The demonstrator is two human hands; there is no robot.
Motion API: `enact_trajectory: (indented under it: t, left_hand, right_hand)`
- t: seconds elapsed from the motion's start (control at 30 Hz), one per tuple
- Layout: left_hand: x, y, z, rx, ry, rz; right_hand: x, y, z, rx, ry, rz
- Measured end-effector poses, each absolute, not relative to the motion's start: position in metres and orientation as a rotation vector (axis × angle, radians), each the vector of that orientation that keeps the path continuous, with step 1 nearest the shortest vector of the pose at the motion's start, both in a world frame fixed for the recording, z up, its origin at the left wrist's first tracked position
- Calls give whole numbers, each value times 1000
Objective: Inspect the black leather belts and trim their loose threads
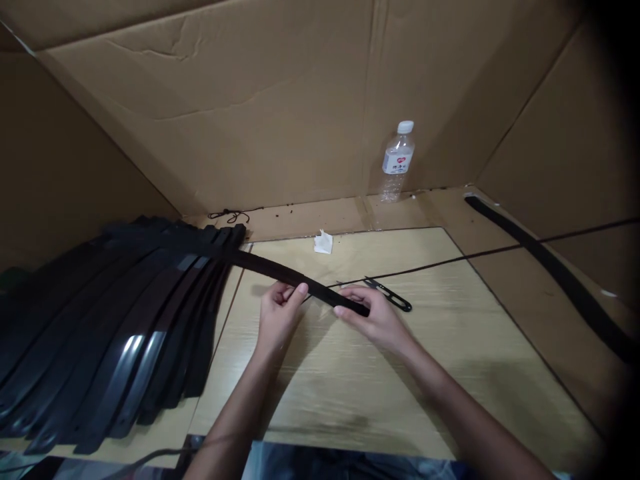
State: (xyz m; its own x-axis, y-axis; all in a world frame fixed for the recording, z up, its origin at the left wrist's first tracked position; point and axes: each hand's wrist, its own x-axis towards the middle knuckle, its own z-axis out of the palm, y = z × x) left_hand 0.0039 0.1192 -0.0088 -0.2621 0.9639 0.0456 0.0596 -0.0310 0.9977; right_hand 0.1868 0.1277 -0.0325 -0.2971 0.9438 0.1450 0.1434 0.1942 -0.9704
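A long black strip [273,269] runs slantwise over the board, its far end reaching above the pile at the left. My left hand [281,308] pinches it partway along, thumb on top. Near the strip's right end, my right hand [373,317] grips it between thumb and fingers. A thin black cord [425,268] passes behind the strip between my hands and stretches away to the right. Just beyond my right hand lies a pair of black thread snips [393,297]. My fingers hide part of the strip and cord.
Many similar black strips [100,320] are heaped on the left. Another dark curved strip [555,267] lies along the right side. Cardboard walls [260,100] enclose the pale board [320,393]. A clear bottle [399,163], a white scrap [323,242] and tangled black string [233,215] sit toward the back.
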Motion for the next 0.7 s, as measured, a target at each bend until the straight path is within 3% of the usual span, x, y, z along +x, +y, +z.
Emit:
enact_trajectory:
  t: [0.33, 0.7]
  left_hand:
    - [0, 123, -21, 992, 1400, 1317]
    - [4, 124, -13, 950, 1193, 1360]
  right_hand:
    - [182, 125, -40, -1278, -1829, 662]
    - [184, 124, -32, -1203, -1688, 961]
